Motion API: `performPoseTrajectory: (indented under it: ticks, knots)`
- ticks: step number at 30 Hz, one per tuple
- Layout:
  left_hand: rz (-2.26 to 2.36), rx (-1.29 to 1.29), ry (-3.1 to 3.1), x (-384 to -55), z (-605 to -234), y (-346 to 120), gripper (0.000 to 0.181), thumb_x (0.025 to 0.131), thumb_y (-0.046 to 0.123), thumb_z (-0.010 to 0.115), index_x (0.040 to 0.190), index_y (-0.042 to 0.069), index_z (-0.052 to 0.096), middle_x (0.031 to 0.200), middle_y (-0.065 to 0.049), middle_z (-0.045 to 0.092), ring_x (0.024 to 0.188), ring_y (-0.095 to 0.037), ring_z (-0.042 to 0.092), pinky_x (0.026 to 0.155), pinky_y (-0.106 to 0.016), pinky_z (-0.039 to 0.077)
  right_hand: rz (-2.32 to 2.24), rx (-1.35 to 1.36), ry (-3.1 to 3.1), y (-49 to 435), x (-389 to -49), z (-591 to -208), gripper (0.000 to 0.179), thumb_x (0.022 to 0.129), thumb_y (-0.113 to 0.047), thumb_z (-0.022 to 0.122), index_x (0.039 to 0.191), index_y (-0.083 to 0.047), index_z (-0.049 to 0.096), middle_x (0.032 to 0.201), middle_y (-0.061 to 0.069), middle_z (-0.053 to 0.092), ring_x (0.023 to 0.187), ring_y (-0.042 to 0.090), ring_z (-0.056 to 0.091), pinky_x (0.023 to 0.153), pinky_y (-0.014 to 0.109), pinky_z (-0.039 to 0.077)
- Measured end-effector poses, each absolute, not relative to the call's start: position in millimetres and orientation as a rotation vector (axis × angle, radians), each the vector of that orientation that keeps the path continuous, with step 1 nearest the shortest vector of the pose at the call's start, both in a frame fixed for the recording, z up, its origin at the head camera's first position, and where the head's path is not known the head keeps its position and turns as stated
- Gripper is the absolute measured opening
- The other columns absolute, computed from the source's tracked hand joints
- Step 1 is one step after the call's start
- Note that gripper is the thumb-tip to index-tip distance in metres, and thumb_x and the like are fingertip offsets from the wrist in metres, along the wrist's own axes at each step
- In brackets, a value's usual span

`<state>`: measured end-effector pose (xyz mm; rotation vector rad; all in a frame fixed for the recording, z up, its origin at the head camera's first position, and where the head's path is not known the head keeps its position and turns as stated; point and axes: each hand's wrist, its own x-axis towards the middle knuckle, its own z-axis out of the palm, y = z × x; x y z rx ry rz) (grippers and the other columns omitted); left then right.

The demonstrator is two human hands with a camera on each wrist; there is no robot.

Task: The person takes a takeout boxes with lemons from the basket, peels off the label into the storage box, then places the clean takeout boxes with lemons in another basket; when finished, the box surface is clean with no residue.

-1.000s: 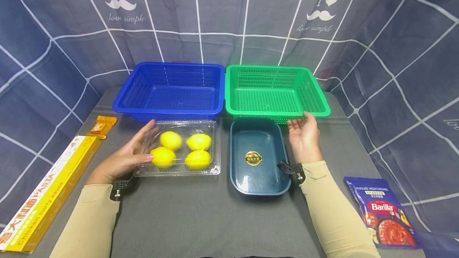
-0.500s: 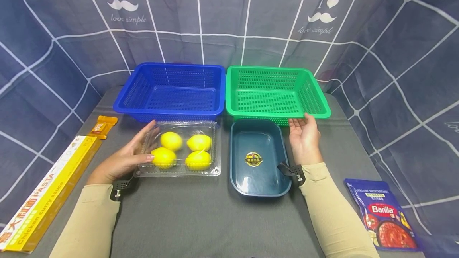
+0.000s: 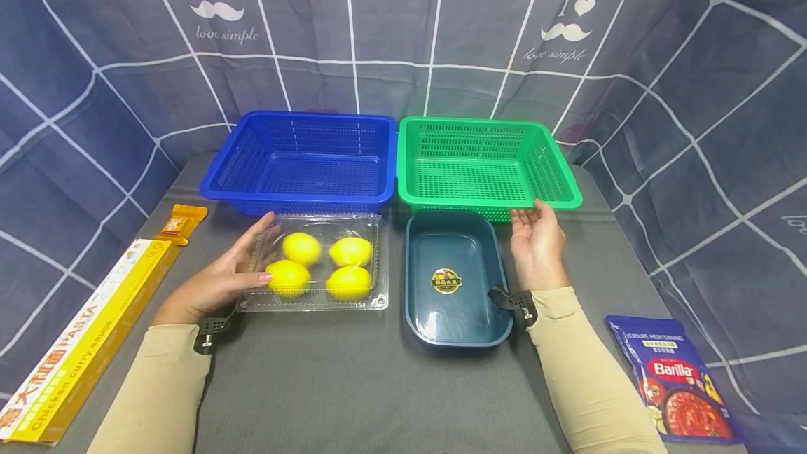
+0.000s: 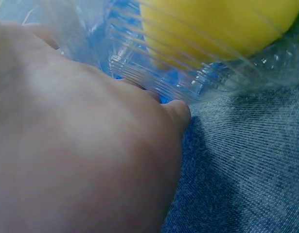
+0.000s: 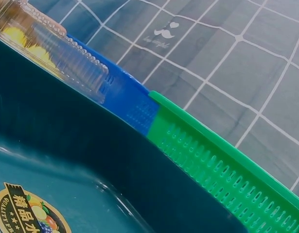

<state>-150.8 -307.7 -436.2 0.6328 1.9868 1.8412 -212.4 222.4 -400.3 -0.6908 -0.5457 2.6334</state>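
In the head view my left hand (image 3: 221, 279) grips the left side of a clear plastic clamshell box (image 3: 315, 303), thumb over its near left part. Several yellow lemons (image 3: 349, 282) sit inside under the lid. The left wrist view shows the fingers reaching along the box's ribbed wall, partly hidden by the back of the hand. My right hand (image 3: 538, 251) stands relaxed, palm turned inward, beside a dark teal tray (image 3: 457, 321) with a gold fruit sticker (image 3: 446, 281). Its fingertips are at the near rim of a green basket (image 3: 469, 177); whether they touch it, I cannot tell.
A blue basket (image 3: 318, 174) stands left of the green one at the back. On the left lie a long yellow pasta box (image 3: 88, 342) and an orange packet (image 3: 181, 223). A blue Barilla sauce pouch (image 3: 674, 377) lies on the right. Grey checked cloth (image 3: 391, 19) surrounds the table.
The head view has shifted very slightly. Both hands, the lemon box and the teal tray stay essentially in place.
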Motion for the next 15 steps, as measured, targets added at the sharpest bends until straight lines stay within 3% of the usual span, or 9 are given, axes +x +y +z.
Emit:
performPoseTrajectory:
  ticks: [4, 15]
  knots:
    - [1.836, 0.632, 1.992, -151.1, -436.2, -307.8, 0.102, 0.097, -0.01, 0.062, 0.171, 0.021, -0.001, 0.174, -0.019, -0.005, 0.154, -0.052, 0.001, 0.113, -0.023, 0.033, 2.603, -0.675, -0.565, 222.4, -212.1, -401.1, 0.011, 0.106, 0.001, 0.055, 0.117, 0.005, 0.055, 0.106, 0.016, 0.053, 0.092, 0.024, 0.054, 0.081, 0.032, 0.057]
    - [1.939, 0.682, 1.921, -150.0, -437.6, -298.4, 0.097, 0.097, -0.015, 0.058, 0.171, 0.016, 0.002, 0.172, -0.026, -0.005, 0.152, -0.055, 0.0, 0.114, -0.025, 0.034, 2.574, -0.676, -0.61, 221.5, -211.2, -400.0, 0.011, 0.106, 0.002, 0.058, 0.114, 0.005, 0.053, 0.105, 0.015, 0.048, 0.091, 0.024, 0.05, 0.079, 0.032, 0.057]
